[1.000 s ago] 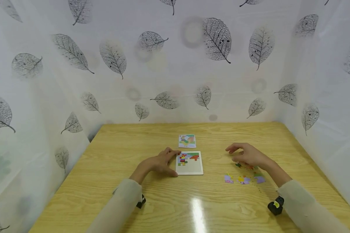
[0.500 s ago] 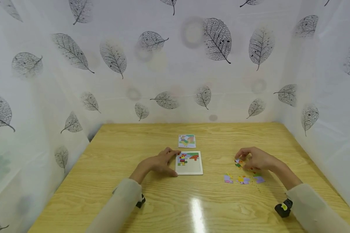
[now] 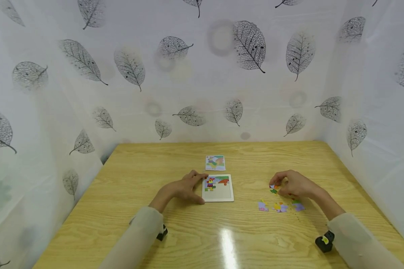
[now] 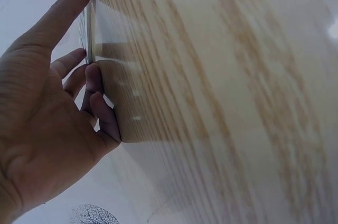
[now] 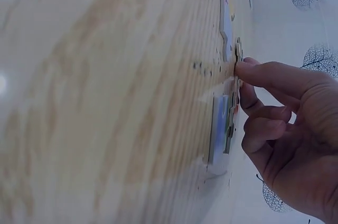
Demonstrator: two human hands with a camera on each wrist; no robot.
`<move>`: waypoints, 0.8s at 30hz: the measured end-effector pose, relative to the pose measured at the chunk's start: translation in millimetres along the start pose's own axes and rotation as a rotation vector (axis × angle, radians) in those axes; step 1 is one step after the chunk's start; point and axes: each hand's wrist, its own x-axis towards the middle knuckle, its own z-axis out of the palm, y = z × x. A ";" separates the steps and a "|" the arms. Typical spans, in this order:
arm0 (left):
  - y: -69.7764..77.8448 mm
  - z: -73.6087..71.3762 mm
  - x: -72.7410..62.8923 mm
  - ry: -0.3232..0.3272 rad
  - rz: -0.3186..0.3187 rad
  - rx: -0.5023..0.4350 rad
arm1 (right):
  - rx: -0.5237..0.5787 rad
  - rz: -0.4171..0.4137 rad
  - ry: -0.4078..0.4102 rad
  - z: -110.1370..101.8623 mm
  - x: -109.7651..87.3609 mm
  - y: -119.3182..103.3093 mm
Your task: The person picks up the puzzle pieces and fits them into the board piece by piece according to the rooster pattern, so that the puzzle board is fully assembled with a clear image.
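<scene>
My left hand [image 3: 184,189] holds the left side of a white-rimmed jigsaw tray [image 3: 231,192], thumb at the near corner and index finger at the far one. In the left wrist view the thumb [image 4: 66,12] lies along the tray's thin edge. Joined pieces showing a bird's head [image 3: 210,182] and a red-orange patch [image 3: 224,181] fill the tray's upper and left parts. At the right, my right hand [image 3: 297,184] pinches a colourful jigsaw piece [image 3: 274,189] between thumb and fingers, low over the table. Its palm and fingers partly cover other pieces beneath.
Several loose jigsaw pieces lie before the right hand, among them a lilac one [image 3: 263,206], a yellow-and-lilac one [image 3: 281,207] and a green-and-lilac one [image 3: 298,206]. A picture card [image 3: 215,163] lies behind the tray. Leaf-patterned curtain [image 3: 202,82] surrounds the wooden table [image 3: 148,160].
My right hand has come down and slightly right onto the loose pieces, its fingers closing on one; in the last half second it shifts barely left. The left hand and tray stay put.
</scene>
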 end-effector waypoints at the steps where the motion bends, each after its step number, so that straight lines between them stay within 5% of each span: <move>1: -0.2 -0.1 0.0 0.000 0.000 0.000 | 0.002 -0.001 -0.001 0.1 0.1 -0.4; 24: -0.1 -0.8 0.4 -0.005 0.011 0.011 | 0.033 -0.094 0.008 17.3 29.8 -28.0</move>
